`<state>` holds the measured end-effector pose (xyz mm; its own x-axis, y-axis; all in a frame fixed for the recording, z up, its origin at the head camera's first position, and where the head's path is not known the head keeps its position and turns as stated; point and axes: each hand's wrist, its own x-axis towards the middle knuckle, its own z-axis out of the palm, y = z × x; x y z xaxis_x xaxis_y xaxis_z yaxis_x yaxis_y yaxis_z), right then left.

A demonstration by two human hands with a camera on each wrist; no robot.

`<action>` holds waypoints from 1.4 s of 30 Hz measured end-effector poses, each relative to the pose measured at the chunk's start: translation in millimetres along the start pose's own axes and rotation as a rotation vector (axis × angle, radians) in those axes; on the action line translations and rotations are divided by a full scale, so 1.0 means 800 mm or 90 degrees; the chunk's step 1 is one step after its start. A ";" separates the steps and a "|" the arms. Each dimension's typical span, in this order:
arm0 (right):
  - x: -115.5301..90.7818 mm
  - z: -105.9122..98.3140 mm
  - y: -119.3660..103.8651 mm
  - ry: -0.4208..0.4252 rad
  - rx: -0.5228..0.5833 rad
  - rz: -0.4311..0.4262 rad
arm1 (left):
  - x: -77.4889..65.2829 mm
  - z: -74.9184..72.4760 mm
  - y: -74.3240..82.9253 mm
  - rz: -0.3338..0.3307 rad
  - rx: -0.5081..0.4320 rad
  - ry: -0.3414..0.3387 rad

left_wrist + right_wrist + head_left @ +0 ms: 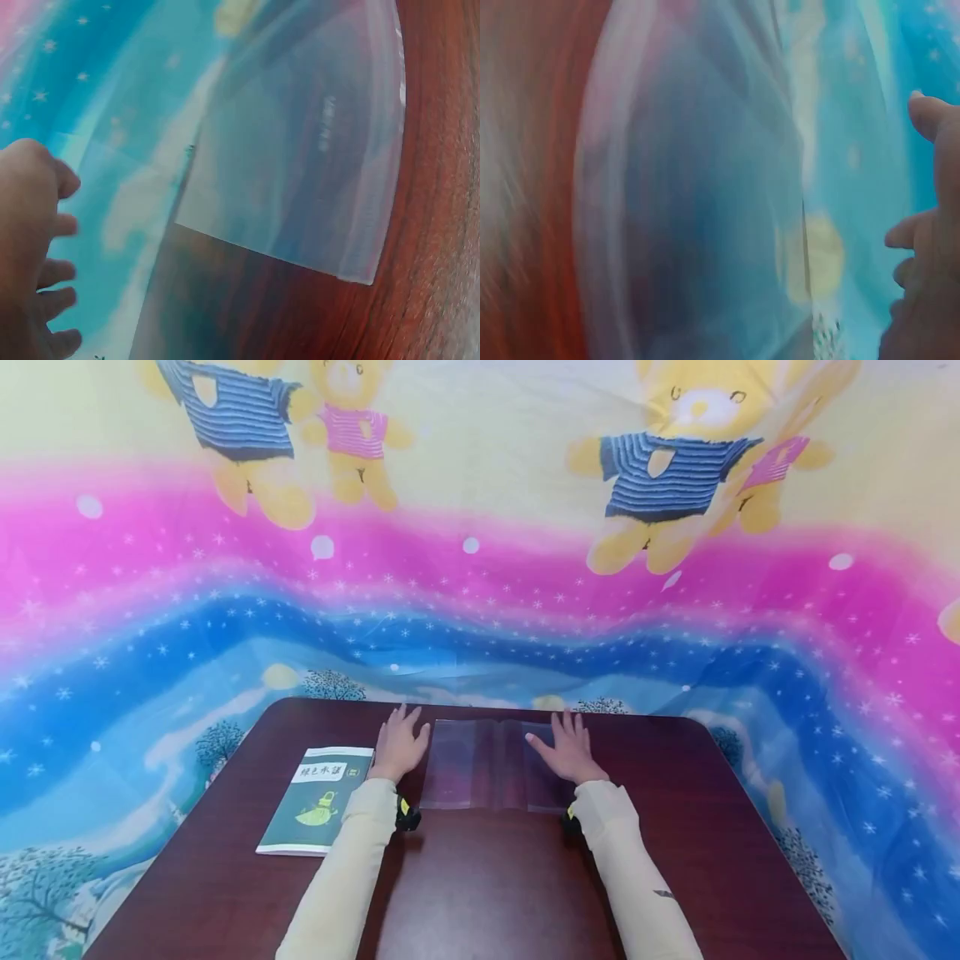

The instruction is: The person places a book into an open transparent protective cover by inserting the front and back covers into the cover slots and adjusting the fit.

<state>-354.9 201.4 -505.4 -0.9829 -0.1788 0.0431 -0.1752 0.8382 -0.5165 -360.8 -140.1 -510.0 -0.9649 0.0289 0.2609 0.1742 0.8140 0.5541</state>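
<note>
A clear plastic book cover (498, 768) lies spread flat near the far edge of the dark table, with a flap at each side. My left hand (401, 743) is beside its left edge, fingers spread and pointing away. Over its right flap is my right hand (570, 750), also with fingers extended. In the left wrist view the left hand (34, 247) shows apart from the see-through cover (300, 150). The right hand (930, 217) appears at the right side of its wrist view, with the cover (697, 195) to its left. Neither hand holds anything.
A green book (311, 810) with a white title label lies left of the left forearm, partly overlapped by the sleeve. The dark wooden table (487, 885) has rounded far corners. Behind it hangs a cloth (465, 585) printed with bears and snowflakes.
</note>
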 end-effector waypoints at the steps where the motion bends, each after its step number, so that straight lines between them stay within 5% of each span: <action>1: 0.001 0.004 -0.004 -0.011 0.010 -0.010 | -0.002 -0.004 -0.001 -0.005 -0.027 0.015; 5: 0.004 0.024 -0.022 -0.055 0.059 -0.047 | -0.011 -0.022 -0.013 -0.035 -0.092 0.063; 17: 0.004 0.070 -0.113 -0.114 0.297 -0.091 | -0.069 -0.089 -0.085 -0.080 -0.084 0.140; 28: -0.002 0.121 -0.196 -0.195 0.345 -0.144 | -0.134 -0.151 -0.145 -0.203 -0.091 0.225; 35: -0.018 0.159 -0.229 -0.248 0.467 -0.106 | -0.163 -0.162 -0.161 -0.274 -0.076 0.126; 42: -0.030 0.184 -0.260 -0.303 0.562 -0.061 | -0.168 -0.170 -0.163 -0.299 -0.038 0.011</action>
<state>-286.5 -44.1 -524.9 -0.8082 -0.5745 -0.1295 0.0426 0.1624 -0.9858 -227.2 -329.0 -510.3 -0.9385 -0.3448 -0.0159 -0.2691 0.7020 0.6593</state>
